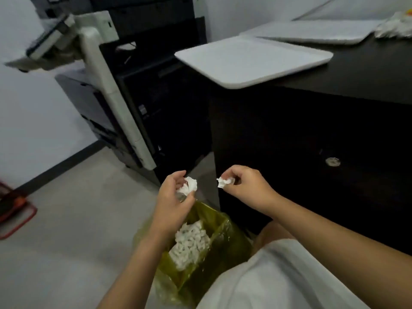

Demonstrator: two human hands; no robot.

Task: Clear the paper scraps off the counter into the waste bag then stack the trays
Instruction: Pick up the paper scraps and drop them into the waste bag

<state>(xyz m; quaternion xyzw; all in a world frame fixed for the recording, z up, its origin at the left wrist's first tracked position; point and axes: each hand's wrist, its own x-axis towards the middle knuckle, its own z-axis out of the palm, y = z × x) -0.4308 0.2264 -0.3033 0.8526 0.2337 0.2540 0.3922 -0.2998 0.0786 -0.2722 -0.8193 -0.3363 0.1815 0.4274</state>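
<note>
Left hand [172, 197] cups a crumpled scrap [189, 186]; right hand [244, 184] pinches a smaller scrap [224, 182]. Both should move over the waste bag [214, 221], apparently just below, before letting go.

This looks like an office. A big copy machine [124, 85] stands by the white wall [33, 119], with a paper tray sticking out of its side. Next to it is a dark counter [367, 74] with flat white trays [252, 61] on top. The floor [66, 230] is plain and grey.
</note>
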